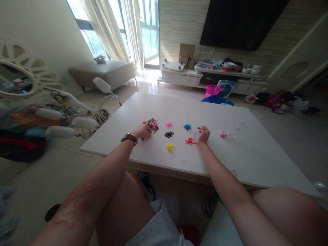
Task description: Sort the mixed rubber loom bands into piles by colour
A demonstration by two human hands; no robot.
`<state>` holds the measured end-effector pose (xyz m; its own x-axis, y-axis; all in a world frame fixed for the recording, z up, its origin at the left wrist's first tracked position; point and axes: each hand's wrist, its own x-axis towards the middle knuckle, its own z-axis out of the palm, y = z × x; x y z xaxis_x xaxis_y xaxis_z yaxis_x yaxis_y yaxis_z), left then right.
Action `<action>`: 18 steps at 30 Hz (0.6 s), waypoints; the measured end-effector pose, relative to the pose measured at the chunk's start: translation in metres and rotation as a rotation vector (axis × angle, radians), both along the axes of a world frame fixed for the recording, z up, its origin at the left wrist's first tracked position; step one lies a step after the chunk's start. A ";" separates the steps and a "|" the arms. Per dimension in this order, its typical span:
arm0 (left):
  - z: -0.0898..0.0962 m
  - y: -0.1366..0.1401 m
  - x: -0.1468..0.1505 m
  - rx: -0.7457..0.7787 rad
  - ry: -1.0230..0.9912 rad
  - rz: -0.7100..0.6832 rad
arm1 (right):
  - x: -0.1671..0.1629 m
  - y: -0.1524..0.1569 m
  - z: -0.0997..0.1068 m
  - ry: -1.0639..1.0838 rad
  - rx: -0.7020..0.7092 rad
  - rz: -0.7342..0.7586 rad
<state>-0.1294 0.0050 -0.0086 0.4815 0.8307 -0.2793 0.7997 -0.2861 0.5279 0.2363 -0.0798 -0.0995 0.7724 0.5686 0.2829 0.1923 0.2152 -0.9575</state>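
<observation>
My left hand [144, 131], with a brown watch [130, 138] at the wrist, reaches into a mixed pile of small coloured pieces [153, 125]. Its fingers are drawn together at the pile; what they pinch is too small to make out. My right hand [203, 134] is at the table beside the red pile [190, 140] and the blue pile [187, 127], fingers bent but apart, with nothing visible in them. Between the hands lie a pink pile [168, 125], a black pile [168, 134] and a yellow pile [169, 148] of similar thin pieces.
On the white table [217, 157], a pink round object [223, 135] lies beside a clear plastic container [240, 127]. A lamp with white shades [83, 122] stands off the left edge. Beyond the table are a pink basket [212, 90] and a low cabinet [184, 78].
</observation>
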 end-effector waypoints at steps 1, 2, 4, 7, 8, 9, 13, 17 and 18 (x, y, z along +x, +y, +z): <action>-0.002 0.001 0.000 -0.023 0.028 -0.005 | 0.000 0.000 -0.001 0.000 0.004 0.004; -0.003 0.003 0.000 -0.038 0.047 -0.010 | 0.001 0.001 -0.002 -0.001 0.008 0.008; -0.007 0.005 0.000 -0.035 0.060 -0.021 | 0.002 0.002 -0.003 0.004 0.015 0.013; -0.014 0.008 0.002 0.004 0.072 -0.016 | 0.002 0.002 -0.004 0.012 0.018 0.018; -0.015 0.009 0.003 0.012 0.078 -0.014 | 0.002 0.002 -0.004 0.012 0.018 0.019; -0.016 0.009 0.005 0.012 0.086 -0.016 | 0.001 0.002 -0.004 0.012 0.016 0.020; -0.013 0.007 0.013 -0.024 0.133 -0.054 | -0.001 0.000 -0.002 0.020 0.015 0.029; -0.007 0.006 0.018 -0.025 0.146 -0.096 | -0.003 -0.002 0.000 0.024 0.016 0.031; -0.006 0.006 0.020 -0.017 0.132 -0.113 | -0.004 -0.002 0.001 0.024 0.015 0.032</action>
